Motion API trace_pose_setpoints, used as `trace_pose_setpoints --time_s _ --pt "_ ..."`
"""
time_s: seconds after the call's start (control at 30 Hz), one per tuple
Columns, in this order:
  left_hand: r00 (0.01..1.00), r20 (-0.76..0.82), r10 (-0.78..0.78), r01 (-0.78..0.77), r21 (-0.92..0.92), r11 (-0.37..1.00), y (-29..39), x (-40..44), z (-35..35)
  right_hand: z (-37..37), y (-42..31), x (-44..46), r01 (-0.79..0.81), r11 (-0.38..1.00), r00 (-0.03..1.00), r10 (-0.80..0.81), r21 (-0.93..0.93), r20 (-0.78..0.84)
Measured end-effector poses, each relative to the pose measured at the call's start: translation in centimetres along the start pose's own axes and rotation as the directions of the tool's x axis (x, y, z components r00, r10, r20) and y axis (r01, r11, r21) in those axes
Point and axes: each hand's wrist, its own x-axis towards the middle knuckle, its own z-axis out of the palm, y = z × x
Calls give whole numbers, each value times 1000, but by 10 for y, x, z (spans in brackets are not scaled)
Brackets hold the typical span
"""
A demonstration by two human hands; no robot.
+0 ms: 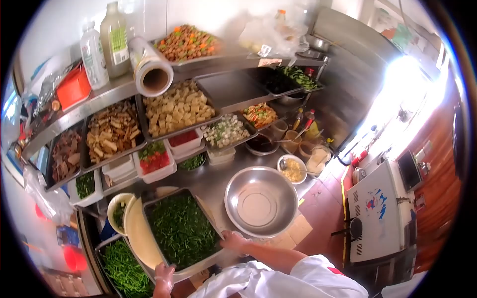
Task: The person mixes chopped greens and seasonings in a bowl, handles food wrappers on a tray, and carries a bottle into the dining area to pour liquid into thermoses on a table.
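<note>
A metal tray (184,229) full of chopped dark greens lies in front of me, over a pale round board (136,233). My left hand (165,274), in a clear plastic glove, grips the tray's near left corner. On the near right edge of the same tray, my right hand (233,242) is closed, also gloved. The fingers under the rim are partly hidden. Right of the tray stands a wide steel bowl (261,201) with nothing in it. A second tray of cut green beans or stems (125,268) sits at the lower left.
Behind, trays of tofu cubes (176,109), brown fried strips (113,131) and diced white food (226,131) stand below a metal shelf (112,92). That shelf carries bottles (114,42) and a film roll (150,74). A bowl of minced garlic (293,170) stands beyond the steel bowl.
</note>
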Motion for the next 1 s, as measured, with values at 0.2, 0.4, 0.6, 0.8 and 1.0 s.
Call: trace_pose_setpoints --time_s 0.2,0.4,0.6,0.8,1.0 --pt "990 126 -56 54 19 998 84 -79 -10 -46 -23 -61 116 981 993 -113 153 -31" --pt "998 63 26 -28 33 999 177 -126 33 -111 -18 -113 -69 943 995 90 326 -50" --pt "889 279 364 -427 216 878 229 -106 107 -204 28 -145 -76 872 972 173 484 -160" --pt "810 319 493 -520 -1 854 256 -75 219 -319 92 -161 52 871 919 149 488 -364" --pt "920 138 366 -377 70 924 346 -60 316 -441 139 -99 334 851 861 -100 406 -499"
